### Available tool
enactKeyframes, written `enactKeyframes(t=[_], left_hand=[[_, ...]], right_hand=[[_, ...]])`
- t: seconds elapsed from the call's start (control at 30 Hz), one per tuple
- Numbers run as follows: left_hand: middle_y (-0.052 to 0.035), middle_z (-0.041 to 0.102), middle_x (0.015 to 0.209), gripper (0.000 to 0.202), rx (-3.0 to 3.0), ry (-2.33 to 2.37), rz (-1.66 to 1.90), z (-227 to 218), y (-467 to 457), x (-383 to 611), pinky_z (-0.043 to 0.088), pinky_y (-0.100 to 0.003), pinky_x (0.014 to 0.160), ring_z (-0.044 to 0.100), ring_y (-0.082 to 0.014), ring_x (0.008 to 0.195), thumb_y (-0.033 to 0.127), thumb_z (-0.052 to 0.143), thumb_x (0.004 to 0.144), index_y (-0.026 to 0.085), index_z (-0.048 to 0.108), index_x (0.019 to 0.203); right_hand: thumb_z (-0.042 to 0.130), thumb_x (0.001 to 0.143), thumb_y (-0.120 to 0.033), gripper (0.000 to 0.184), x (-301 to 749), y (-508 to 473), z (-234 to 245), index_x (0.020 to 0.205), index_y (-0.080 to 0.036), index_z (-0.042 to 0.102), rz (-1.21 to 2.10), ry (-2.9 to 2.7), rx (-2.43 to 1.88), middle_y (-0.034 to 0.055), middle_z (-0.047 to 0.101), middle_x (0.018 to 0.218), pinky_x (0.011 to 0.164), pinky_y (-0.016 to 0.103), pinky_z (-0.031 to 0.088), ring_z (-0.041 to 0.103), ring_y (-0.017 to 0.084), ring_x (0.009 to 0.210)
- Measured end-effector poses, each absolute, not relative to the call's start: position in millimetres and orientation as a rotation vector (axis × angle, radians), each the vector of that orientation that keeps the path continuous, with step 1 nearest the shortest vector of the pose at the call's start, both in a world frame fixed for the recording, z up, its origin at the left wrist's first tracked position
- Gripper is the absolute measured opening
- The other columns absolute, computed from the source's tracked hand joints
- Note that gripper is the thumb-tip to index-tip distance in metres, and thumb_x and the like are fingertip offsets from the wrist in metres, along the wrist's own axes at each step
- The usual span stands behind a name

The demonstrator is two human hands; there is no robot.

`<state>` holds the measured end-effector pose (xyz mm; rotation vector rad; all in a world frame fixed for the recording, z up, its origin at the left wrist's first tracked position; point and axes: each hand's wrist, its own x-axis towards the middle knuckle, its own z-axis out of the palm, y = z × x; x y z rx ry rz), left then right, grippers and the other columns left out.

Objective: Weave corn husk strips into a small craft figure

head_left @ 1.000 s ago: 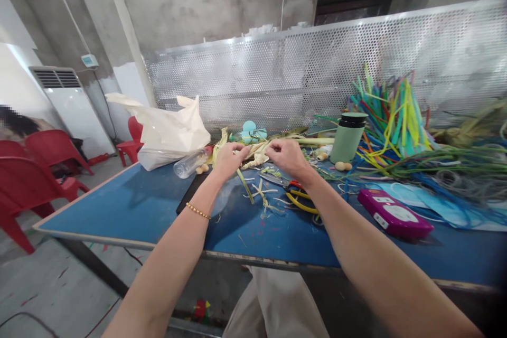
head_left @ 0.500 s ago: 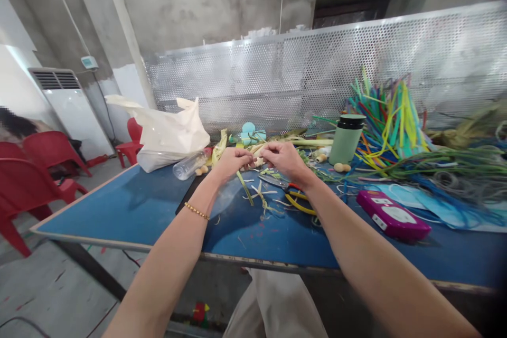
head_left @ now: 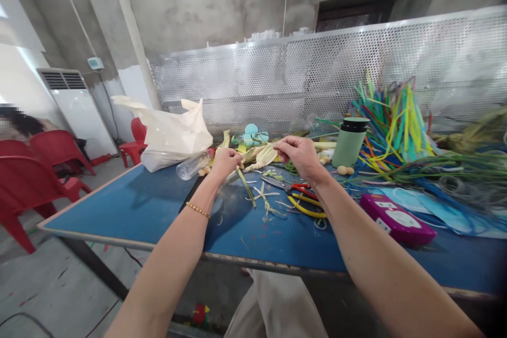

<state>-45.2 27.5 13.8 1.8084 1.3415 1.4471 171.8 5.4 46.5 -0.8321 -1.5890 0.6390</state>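
Pale husk bundle (head_left: pixel 265 158) between left hand (head_left: pixel 227 162) and right hand (head_left: pixel 302 157), over blue table (head_left: pixel 106 212), both hands curled in, can't tell if either pinches it, yellow-handled tool (head_left: pixel 304 209) below right hand

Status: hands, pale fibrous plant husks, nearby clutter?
Left hand, right hand: both curled, apart, grip unclear. Pale husks: bunched between them. Yellow curved-handled tool: on blue tabletop, near right hand.

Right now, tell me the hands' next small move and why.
Probably ease the right hand toward the left hand: they stand apart, with pale husk showing between them. Whether either pinches a strand is too small to tell.
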Motion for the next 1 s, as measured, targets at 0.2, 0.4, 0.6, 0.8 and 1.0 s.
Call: enactKeyframes(t=[0.2,0.4,0.6,0.8,1.0], left_hand=[[-0.0034,0.066,0.061,0.023,1.833,1.116,1.371,16.9,13.3,-24.6,0.039,-0.022,0.05,0.049,-0.0087,0.048,0.034,0.066,0.074,0.012,0.072,0.073],[-0.0002,0.06,0.06,0.029,1.704,0.898,1.459,17.7,1.3,2.1,0.036,-0.022,0.051,0.046,-0.0077,0.052,0.041,0.068,0.075,0.013,0.072,0.078],[-0.0019,0.063,0.064,0.024,1.444,0.849,1.592,18.1,1.5,-0.3,0.034,-0.023,0.05,0.045,-0.007,0.05,0.035,0.068,0.072,0.012,0.07,0.073],[-0.0019,0.063,0.066,0.018,1.165,0.745,1.552,16.1,10.6,-6.3,0.034,-0.022,0.05,0.049,-0.0071,0.053,0.027,0.071,0.066,0.012,0.063,0.071],[-0.0007,0.06,0.066,0.032,1.238,0.732,1.511,17.6,4.8,-5.3,0.035,-0.022,0.052,0.048,-0.0058,0.053,0.038,0.078,0.063,0.011,0.063,0.072]], right_hand=[[0.067,0.071,-0.033,0.021,158.0,5.4,43.9,0.063,-0.014,0.063,0.691,-1.492,-0.885,0.0001,0.058,0.055,0.042,0.022,0.035,0.044,0.008,0.044],[0.065,0.072,-0.037,0.027,142.4,4.8,35.5,0.058,-0.015,0.062,0.701,-1.512,-0.906,-0.0012,0.054,0.046,0.042,0.023,0.034,0.043,0.008,0.041],[0.063,0.076,-0.041,0.03,137.6,7.1,27.6,0.063,-0.014,0.066,0.64,-1.562,-0.936,-0.0008,0.054,0.048,0.043,0.023,0.034,0.044,0.009,0.042],[0.065,0.075,-0.042,0.027,133.3,2.7,26.6,0.069,-0.016,0.063,0.684,-1.583,-0.916,-0.0007,0.057,0.055,0.043,0.022,0.035,0.046,0.009,0.043],[0.069,0.072,-0.048,0.033,133.4,-1.1,27.5,0.068,-0.018,0.057,0.708,-1.557,-0.879,-0.0038,0.051,0.048,0.043,0.023,0.035,0.044,0.009,0.042]])
